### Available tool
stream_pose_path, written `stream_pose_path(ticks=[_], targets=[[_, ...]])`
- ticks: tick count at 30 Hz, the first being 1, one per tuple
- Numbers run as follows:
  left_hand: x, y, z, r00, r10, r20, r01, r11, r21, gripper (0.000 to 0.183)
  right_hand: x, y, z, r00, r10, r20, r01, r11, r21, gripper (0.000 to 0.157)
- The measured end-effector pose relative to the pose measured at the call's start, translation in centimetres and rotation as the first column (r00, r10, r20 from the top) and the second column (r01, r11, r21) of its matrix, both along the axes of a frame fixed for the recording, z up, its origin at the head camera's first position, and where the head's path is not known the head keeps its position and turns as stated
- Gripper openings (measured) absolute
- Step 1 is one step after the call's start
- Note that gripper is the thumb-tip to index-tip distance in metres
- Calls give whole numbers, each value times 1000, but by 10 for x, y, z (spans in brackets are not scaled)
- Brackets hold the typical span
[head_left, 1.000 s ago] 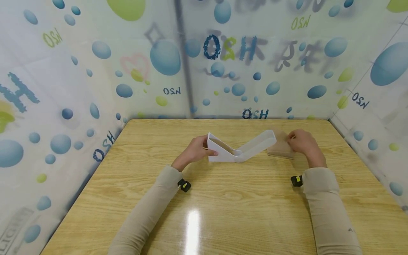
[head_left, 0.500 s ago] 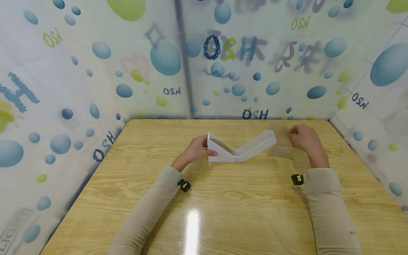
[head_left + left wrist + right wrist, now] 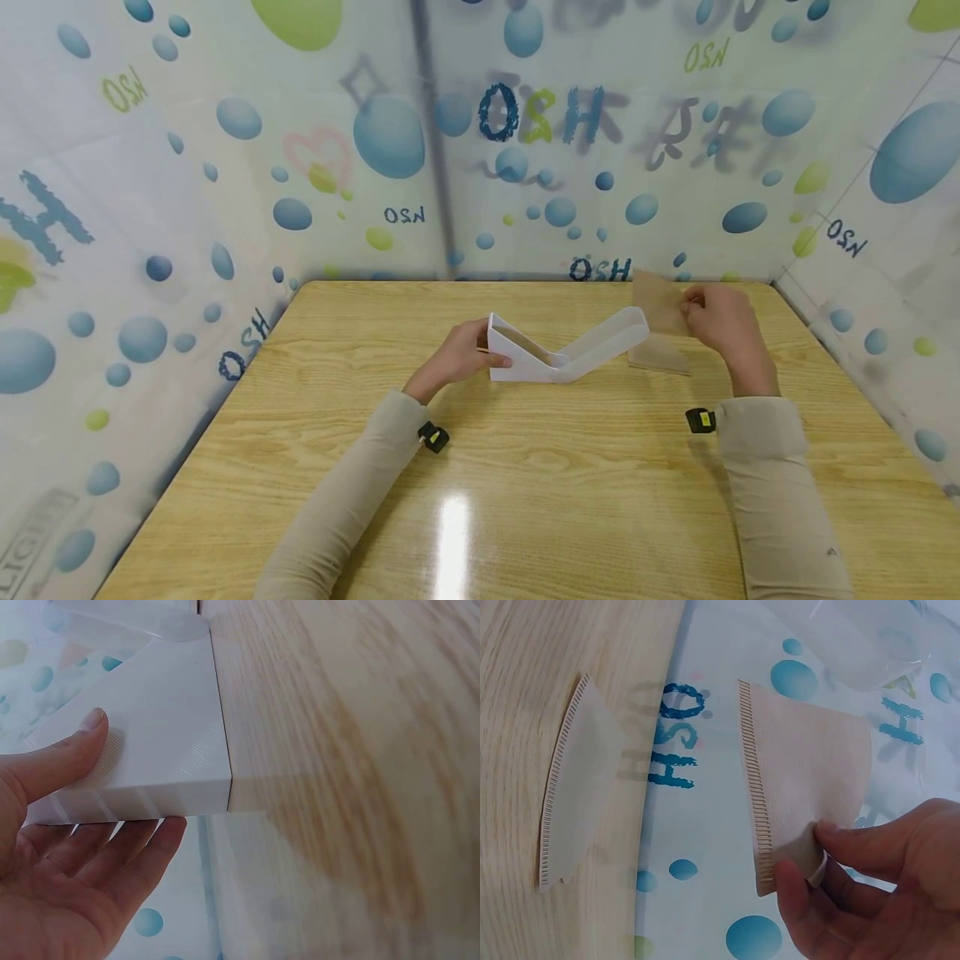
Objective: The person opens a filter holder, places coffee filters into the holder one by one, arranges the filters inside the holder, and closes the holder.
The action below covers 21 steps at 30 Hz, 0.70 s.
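A white case (image 3: 517, 360) with a slanted top stands on the table, its translucent lid (image 3: 609, 337) swung out to the right. My left hand (image 3: 459, 353) grips the case's left end; in the left wrist view the thumb (image 3: 75, 750) lies on one face and the fingers pass beneath its narrow side. My right hand (image 3: 722, 323) pinches a brown paper coffee filter (image 3: 806, 757) by its edge, the crimped seam visible in the right wrist view. Below it, a second coffee filter (image 3: 574, 795) lies on the table, just right of the lid.
The wooden table (image 3: 540, 500) reaches back to a wall covering (image 3: 555, 167) printed with blue and green spots. More of this covering hangs on the left and right. Each wrist carries a small black camera (image 3: 433, 436).
My right hand has lifted the coffee filter up and slightly away from the table, uncovering the one that lies there. The left hand and the case have stayed in place.
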<state>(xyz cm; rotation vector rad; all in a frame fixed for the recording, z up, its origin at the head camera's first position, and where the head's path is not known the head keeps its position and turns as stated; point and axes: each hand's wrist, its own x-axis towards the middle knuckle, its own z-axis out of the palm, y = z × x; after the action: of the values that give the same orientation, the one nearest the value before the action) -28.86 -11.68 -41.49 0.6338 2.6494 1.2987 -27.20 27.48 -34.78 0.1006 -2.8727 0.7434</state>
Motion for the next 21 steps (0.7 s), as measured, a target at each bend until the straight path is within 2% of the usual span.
stream_pose_path(ticks=[11,21], targets=[[0,0,-1,1000,7,0,-7,1000,-8,43,6,-4,8,999,-1,-45,-1,999,-32,34],[-1,0,-1,1000,-1,-12,1,1000,-15,42,10,-8,14,992,-1,-125,-4,999,-36,30]])
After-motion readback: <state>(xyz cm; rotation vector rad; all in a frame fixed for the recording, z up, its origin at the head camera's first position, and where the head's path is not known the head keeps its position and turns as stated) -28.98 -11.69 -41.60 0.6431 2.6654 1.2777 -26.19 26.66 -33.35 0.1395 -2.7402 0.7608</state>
